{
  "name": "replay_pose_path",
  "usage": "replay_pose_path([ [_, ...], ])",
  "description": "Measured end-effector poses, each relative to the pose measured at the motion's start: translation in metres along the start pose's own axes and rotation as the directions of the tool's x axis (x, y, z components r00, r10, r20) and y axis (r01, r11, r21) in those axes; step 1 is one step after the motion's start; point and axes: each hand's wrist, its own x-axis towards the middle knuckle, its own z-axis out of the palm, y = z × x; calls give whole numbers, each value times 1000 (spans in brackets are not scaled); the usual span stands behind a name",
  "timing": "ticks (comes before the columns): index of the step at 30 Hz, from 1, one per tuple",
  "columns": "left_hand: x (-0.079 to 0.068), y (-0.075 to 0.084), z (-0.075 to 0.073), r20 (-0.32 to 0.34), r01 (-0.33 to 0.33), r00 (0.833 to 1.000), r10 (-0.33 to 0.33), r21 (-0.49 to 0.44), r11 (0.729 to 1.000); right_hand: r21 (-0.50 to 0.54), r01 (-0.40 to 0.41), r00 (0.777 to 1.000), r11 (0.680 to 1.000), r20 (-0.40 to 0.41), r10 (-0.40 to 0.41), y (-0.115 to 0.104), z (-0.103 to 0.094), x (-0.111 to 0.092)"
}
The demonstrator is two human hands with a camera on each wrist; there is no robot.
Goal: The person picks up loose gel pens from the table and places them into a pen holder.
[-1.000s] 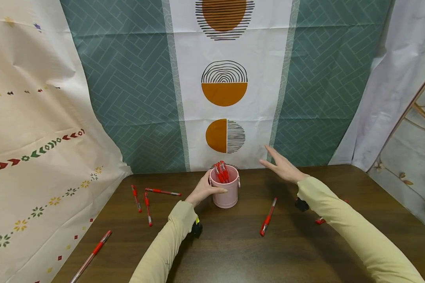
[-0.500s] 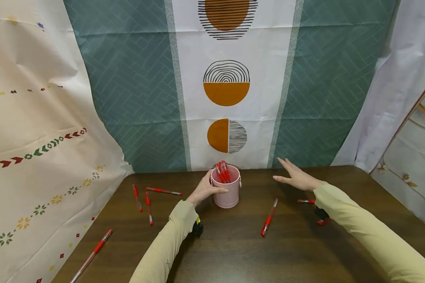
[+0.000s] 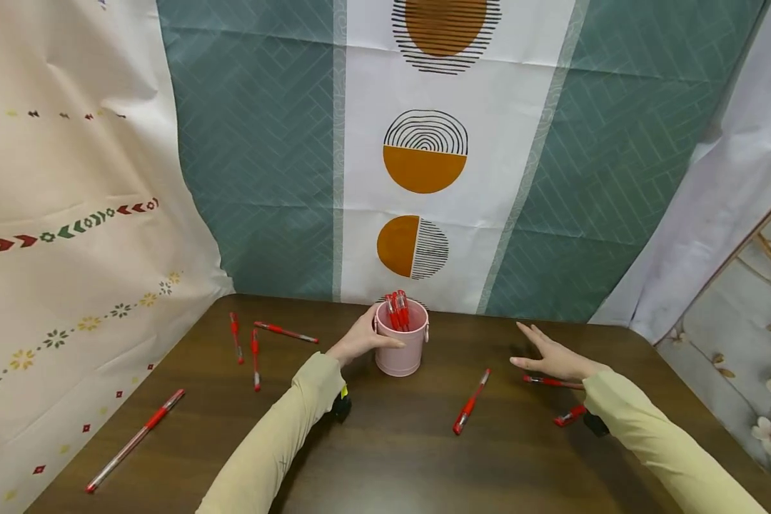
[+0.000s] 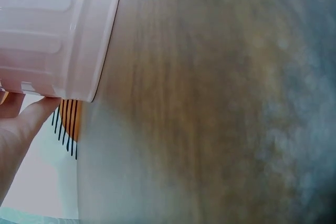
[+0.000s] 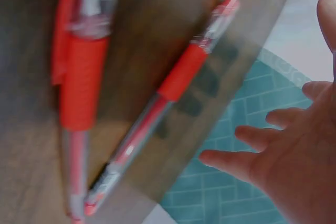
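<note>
My left hand grips the side of a small pink bucket, thumb across its near face. Several red pens stand inside, caps up, leaning left. In the left wrist view, the pink bucket appears close up with fingers against its wall. My right hand hovers over the right side of the table, fingers spread, holding nothing. Just beneath it lies one red pen, with another red pen nearer the wrist, partly hidden by the sleeve. The right wrist view shows both, the closer red pen large.
One red pen lies between the hands on the dark wooden table. Three short-looking pens lie at the back left, among them a slanted red pen. A longer-looking pen lies near the left edge. A patterned curtain hangs behind.
My right hand has moved right and lower, away from the bucket and over the right-hand pens. My left hand stays on the bucket. The head view has turned and tilted slightly.
</note>
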Motion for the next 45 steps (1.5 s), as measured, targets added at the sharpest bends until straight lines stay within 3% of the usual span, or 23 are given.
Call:
replay_pose_path([
  [4, -1, -2, 5, 37, 17, 999, -18, 21, 1000, 18, -8, 1000, 1000, -3, 8, 9, 10, -15],
  [18, -2, -4, 12, 1, 15, 1000, -15, 12, 1000, -60, 28, 1000, 998, 14, -27, 15, 6, -31],
  [22, -1, -3, 10, -9, 8, 1000, -7, 23, 1000, -55, 27, 999, 998, 30, -25, 16, 5, -30],
  [29, -2, 6, -6, -44, 19, 999, -18, 26, 999, -109, 59, 997, 992, 65, -52, 15, 2, -13],
  [37, 1, 2, -1, -4, 20, 1000, -19, 40, 999, -218, 177, 984, 960, 18, -177, 29, 18, -26],
  [45, 1, 2, 0, -13, 18, 1000, -18, 53, 998, -291, 182, 983, 939, 19, -184, 30, 20, -24],
])
